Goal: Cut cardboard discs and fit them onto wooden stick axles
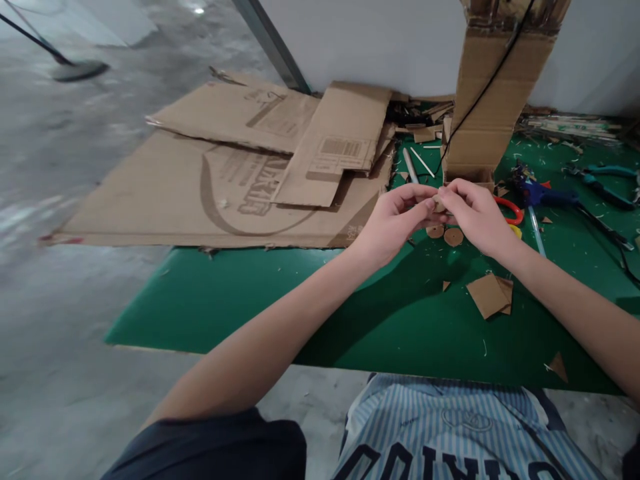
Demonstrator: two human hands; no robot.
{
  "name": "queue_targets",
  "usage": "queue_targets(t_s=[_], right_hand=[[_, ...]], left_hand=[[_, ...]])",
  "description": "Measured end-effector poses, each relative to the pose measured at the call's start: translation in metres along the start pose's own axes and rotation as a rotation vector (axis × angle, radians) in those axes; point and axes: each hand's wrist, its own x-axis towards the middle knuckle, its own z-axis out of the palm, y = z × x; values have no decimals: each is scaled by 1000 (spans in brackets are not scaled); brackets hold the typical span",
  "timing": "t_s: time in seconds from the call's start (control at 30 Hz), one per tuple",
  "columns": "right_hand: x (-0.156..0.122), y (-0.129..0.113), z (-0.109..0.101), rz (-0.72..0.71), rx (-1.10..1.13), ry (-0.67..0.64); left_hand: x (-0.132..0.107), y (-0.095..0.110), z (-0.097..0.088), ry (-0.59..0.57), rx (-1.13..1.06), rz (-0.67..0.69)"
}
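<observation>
Over the green table, my left hand (393, 223) and my right hand (475, 217) meet, fingertips pinched together on a small cardboard piece (439, 204). Fingers cover most of the piece, so its full shape is hidden. Just below them lie two small round cardboard discs, a left disc (435, 231) and a right disc (453, 237), each with a dark centre mark. Scissors with a red handle (513, 210) lie partly behind my right hand. Nearer to me, two square cardboard pieces (489, 297) overlap on the table.
Large cardboard sheets (175, 193) cover the table's left side. A tall cardboard column (493, 100) with a black cable stands behind my hands. To the right lie a blue glue gun (543, 193), a glue stick (537, 232) and teal-handled pliers (603, 183). Scraps are scattered around.
</observation>
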Motion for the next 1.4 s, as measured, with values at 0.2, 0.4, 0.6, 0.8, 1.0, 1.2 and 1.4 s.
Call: queue_targets(t_s=[0.2,0.4,0.6,0.8,1.0,1.2,1.4], right_hand=[[-1,-4,3,-79,-190,49],[1,-1,7,-88,-182,33],[5,6,10,-88,-169,78],[8,4,8,-62,-186,70],[9,1,6,-6,-150,52],[12,3,7,-15,-110,27],[9,-4,8,-1,-226,14]], left_hand=[[-3,1,4,-11,103,-47],[-4,1,10,28,83,-31],[-2,-1,12,44,-9,-105],[-2,0,14,70,-53,-143],[-2,1,15,62,-104,-167],[0,3,10,26,-73,-194],[0,9,13,74,-43,-199]])
